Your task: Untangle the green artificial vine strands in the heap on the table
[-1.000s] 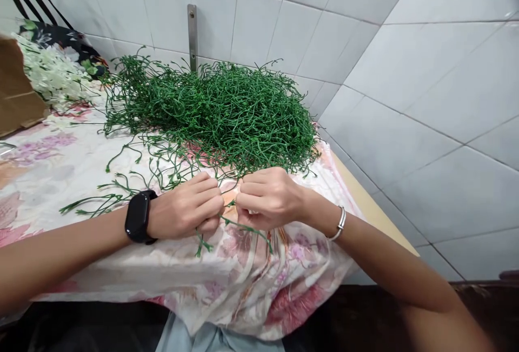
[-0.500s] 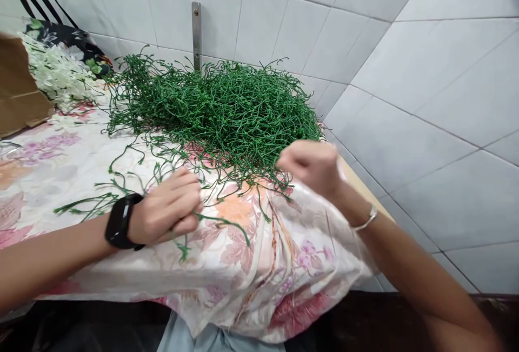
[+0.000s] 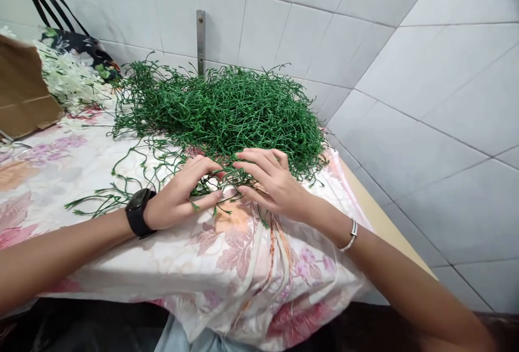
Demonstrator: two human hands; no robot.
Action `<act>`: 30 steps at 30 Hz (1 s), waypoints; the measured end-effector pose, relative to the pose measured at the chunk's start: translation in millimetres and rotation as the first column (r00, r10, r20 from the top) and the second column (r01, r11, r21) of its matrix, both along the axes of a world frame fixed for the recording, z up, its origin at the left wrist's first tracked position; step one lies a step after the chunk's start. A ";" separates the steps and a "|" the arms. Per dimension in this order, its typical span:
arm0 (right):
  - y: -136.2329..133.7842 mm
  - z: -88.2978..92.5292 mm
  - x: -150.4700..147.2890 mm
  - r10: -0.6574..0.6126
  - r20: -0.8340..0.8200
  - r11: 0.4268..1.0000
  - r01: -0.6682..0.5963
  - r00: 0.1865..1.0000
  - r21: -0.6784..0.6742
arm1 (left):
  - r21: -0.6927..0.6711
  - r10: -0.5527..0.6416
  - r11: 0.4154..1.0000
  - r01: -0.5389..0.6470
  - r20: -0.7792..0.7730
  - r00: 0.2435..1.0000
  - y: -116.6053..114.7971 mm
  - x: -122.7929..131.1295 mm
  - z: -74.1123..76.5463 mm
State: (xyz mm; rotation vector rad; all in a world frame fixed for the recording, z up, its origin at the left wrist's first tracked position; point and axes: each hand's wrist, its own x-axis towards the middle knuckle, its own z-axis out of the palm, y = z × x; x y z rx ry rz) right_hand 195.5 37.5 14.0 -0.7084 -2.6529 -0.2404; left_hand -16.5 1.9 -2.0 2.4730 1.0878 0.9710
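Switching from half a second ago, both hands are out of their fists. The right hand (image 3: 275, 181) is back beside the left, fingers spread and loosely bent over stems (image 3: 224, 212) at the front of the pile (image 3: 243, 111). The left hand (image 3: 180, 195) makes a wide C, thumb well off the fingers, stems showing in the gap. So the work's down among loose stems on the cloth (image 3: 162, 265) now, not in a closed grip. Can't really tell if any fingertip's pinching one, too much overlap.

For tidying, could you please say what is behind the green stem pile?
A metal strip on the white tiled wall; the stem pile hides anything lower.
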 end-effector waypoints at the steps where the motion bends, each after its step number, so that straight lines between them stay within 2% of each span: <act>1: -0.8 -0.9 -0.5 0.024 -0.021 1.000 -0.025 0.999 0.000 | 0.012 -0.006 1.000 0.006 0.003 1.000 -0.5 0.1 -0.6; 7: -7.5 -13.4 -8.9 0.101 -0.167 0.994 -0.104 0.981 -0.014 | 0.074 -0.079 0.995 0.074 0.067 0.995 0.3 5.2 2.7; 10: -9.6 -17.8 -9.5 0.102 -0.218 0.993 -0.112 0.970 -0.033 | 0.125 -0.074 0.990 0.059 0.115 0.991 8.9 14.5 15.6; 13: -10.5 -16.8 -6.0 0.099 -0.285 0.992 -0.118 0.953 -0.052 | 0.118 -0.039 0.993 0.016 0.200 0.979 21.6 28.0 31.5; 15: -10.6 -15.1 -3.6 0.080 -0.353 0.993 -0.106 0.932 -0.057 | 0.099 -0.043 0.995 0.017 0.265 0.963 28.5 35.2 36.5; 17: -10.2 -14.1 -2.7 0.050 -0.403 0.992 -0.092 0.914 -0.084 | 0.079 -0.052 0.997 0.028 0.323 0.945 32.4 37.9 33.2; 22: -7.4 -17.5 -6.3 -0.063 -0.431 0.962 -0.060 0.900 -0.266 | -0.031 -0.009 0.999 0.020 0.328 0.945 33.8 32.5 5.2; 24: -5.8 -19.5 -7.1 -0.075 -0.437 0.949 -0.071 0.896 -0.307 | -0.081 0.002 0.996 0.028 0.346 0.938 33.2 32.4 -0.9; 27: -3.3 -22.4 -6.3 -0.074 -0.446 0.949 -0.074 0.892 -0.307 | -0.136 -0.019 0.987 0.087 0.442 0.897 30.6 36.9 -1.8; 30: -0.8 -24.5 -5.8 -0.046 -0.401 0.972 -0.052 0.915 -0.230 | -0.201 -0.032 0.968 0.153 0.503 0.864 27.3 41.7 -1.1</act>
